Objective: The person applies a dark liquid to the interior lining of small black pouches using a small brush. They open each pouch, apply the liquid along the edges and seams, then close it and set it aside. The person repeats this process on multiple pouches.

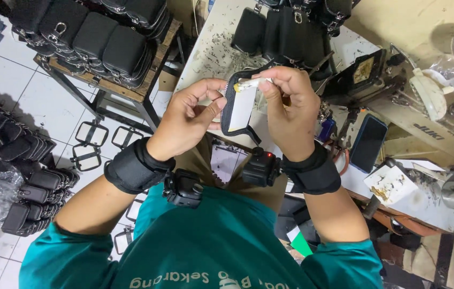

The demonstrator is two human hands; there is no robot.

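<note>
Finished black pouches (104, 40) stacked on a wooden rack (146, 91), a dark phone (368, 143) lying on the cluttered workbench (211, 48).

Counter (211, 48): white, scuffed. Black pouches (285, 29) at far end; dark phone (368, 143) right of pouches, nearer.

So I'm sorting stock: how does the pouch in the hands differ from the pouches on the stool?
The held pouch is open and shows a white lining; the stool pouches are shut and all black. It is alone, gripped by the left hand and right hand; they are packed in rows. Both are black and zippered.
</note>
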